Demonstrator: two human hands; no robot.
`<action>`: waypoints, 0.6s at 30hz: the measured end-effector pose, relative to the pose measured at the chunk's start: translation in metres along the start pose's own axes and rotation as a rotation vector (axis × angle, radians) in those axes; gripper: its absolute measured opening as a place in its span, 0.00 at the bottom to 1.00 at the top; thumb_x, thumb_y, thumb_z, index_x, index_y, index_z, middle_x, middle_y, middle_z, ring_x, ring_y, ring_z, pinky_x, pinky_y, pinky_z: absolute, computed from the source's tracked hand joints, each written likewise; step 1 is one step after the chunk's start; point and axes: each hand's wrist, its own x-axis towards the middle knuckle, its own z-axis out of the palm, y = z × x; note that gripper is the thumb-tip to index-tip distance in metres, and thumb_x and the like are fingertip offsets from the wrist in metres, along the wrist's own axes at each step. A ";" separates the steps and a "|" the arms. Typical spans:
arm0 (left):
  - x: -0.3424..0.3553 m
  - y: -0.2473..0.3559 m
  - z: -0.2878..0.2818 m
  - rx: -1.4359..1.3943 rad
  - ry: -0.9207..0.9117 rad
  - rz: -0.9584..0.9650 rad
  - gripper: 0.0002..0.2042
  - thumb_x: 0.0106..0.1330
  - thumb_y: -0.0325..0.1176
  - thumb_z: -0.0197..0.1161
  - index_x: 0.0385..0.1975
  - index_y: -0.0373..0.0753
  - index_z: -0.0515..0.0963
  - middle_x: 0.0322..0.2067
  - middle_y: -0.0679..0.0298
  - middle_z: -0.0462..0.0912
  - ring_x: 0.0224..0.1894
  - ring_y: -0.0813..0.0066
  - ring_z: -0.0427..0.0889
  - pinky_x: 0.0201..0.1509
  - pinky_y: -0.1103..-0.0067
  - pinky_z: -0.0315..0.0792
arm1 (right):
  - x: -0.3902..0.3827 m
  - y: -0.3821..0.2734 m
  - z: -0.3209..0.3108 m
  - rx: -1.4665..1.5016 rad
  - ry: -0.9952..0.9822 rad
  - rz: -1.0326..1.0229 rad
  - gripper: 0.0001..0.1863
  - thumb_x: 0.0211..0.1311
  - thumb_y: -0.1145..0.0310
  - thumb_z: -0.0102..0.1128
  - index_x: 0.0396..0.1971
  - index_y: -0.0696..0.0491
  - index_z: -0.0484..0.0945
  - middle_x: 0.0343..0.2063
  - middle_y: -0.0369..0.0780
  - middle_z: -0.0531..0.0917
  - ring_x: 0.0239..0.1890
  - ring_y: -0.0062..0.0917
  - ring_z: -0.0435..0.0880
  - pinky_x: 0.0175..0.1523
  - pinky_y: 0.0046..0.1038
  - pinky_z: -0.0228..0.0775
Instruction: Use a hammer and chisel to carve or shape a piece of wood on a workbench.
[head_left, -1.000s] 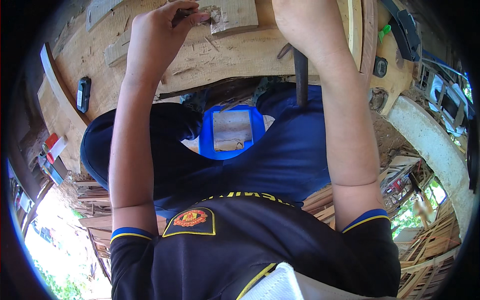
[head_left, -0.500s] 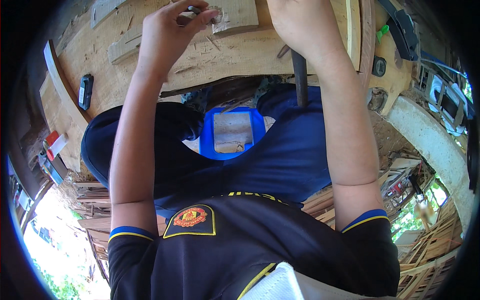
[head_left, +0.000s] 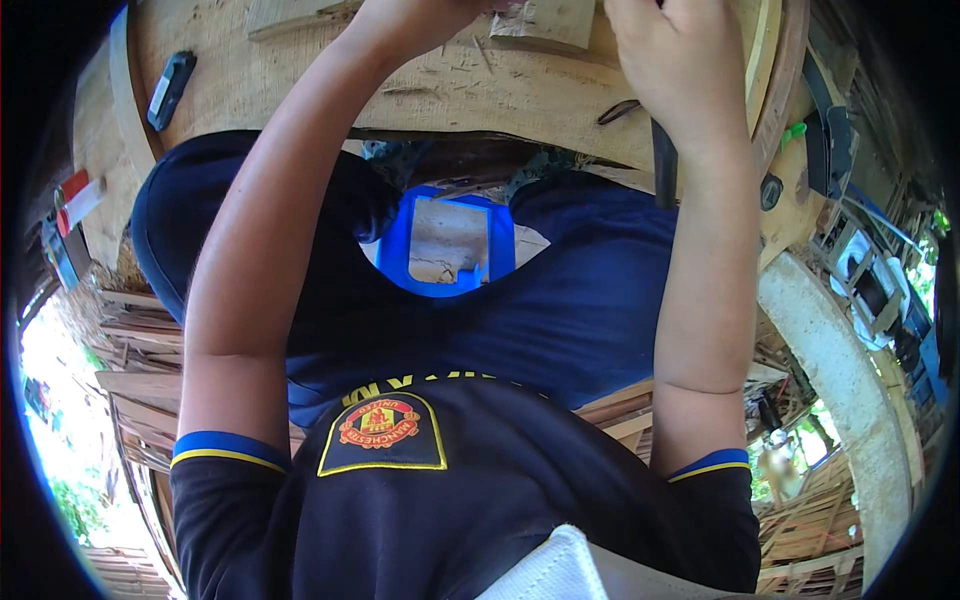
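My left hand reaches over a wooden bench and is cut off by the upper edge. Its fingers come together near a pale wood block, and what they grip is out of sight. To the right of that block my right hand is closed, fingers curled and partly beyond the upper edge; its contents cannot be made out. A dark rod-like handle shows below the right wrist and sticks out past the bench's front edge. Whether the right hand touches it is unclear.
A black device with a pale label lies at the bench's left. Wood strips run along the right side, near a small round black object. Between my legs is a blue plastic frame. A curved concrete edge stands at right.
My left hand has moved right, closer to the right hand, and its fingers have left the picture. The grey metal piece it pinched no longer shows. The whole view has shifted a little.
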 end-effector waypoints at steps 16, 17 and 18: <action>-0.003 -0.005 -0.003 0.042 -0.028 0.073 0.05 0.62 0.27 0.64 0.35 0.34 0.82 0.28 0.57 0.85 0.33 0.68 0.85 0.38 0.76 0.76 | -0.002 -0.017 0.004 -0.071 -0.051 0.055 0.20 0.71 0.58 0.52 0.39 0.63 0.79 0.30 0.50 0.84 0.34 0.40 0.84 0.39 0.35 0.73; -0.003 -0.006 -0.004 0.036 -0.024 0.077 0.05 0.62 0.27 0.64 0.35 0.34 0.82 0.28 0.57 0.85 0.33 0.69 0.85 0.38 0.76 0.76 | -0.002 -0.017 0.005 -0.064 -0.044 0.055 0.20 0.71 0.58 0.52 0.39 0.63 0.79 0.30 0.50 0.84 0.34 0.40 0.84 0.39 0.35 0.73; -0.002 -0.007 -0.004 0.035 -0.027 0.080 0.05 0.62 0.27 0.64 0.35 0.34 0.82 0.28 0.57 0.85 0.33 0.69 0.85 0.38 0.76 0.76 | -0.002 -0.017 0.005 -0.066 -0.042 0.056 0.20 0.71 0.58 0.52 0.39 0.63 0.79 0.30 0.50 0.84 0.34 0.40 0.84 0.39 0.35 0.73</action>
